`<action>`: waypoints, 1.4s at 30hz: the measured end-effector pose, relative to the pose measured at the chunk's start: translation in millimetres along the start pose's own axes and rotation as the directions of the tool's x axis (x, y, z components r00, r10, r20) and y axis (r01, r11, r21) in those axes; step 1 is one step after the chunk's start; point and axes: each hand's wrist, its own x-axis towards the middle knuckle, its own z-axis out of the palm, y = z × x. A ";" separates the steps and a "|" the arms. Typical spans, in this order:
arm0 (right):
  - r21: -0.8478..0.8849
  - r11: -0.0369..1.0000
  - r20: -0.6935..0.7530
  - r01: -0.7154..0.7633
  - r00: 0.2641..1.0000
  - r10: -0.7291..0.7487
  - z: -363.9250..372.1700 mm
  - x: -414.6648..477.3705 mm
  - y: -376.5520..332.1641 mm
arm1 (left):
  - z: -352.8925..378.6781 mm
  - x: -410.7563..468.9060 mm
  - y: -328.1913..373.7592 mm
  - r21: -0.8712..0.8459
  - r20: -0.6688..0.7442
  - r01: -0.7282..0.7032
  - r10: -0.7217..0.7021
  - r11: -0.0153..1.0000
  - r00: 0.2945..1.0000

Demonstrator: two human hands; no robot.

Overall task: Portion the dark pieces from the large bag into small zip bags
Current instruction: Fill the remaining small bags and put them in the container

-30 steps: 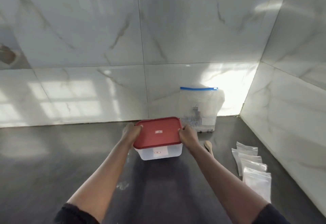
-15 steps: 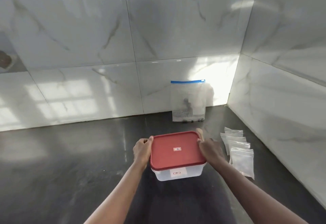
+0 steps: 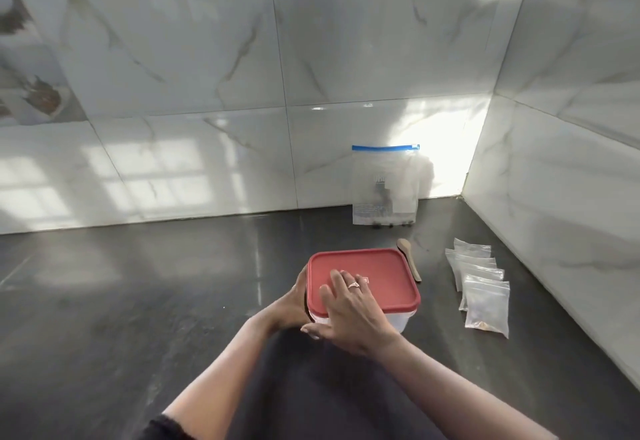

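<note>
Red-lidded container (image 3: 381,266), one large bag (image 3: 384,179), about five small bags (image 3: 486,304).

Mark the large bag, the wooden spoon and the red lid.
large bag (image 3: 385,185): head view, clear front panel.
wooden spoon (image 3: 403,246): head view, bowl end.
red lid (image 3: 388,273): head view, bare top surface.

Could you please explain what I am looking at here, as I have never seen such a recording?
There is no machine: this picture comes from a camera worn on a person's head, looking down at their bare hands. On the dark counter stands a clear container with a red lid. The left hand holds its left side; the right hand lies flat on the lid. Behind, a large bag with a blue zip leans against the tiled wall; nearer, to the right, lie a wooden spoon and small zip bags.
</note>
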 end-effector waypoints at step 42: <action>0.466 0.884 -0.475 -0.041 0.831 0.289 -69.6 13.9 23.5 | 9.4 -2.4 14.4 0.188 -0.116 -0.180 0.204 0.966 0.972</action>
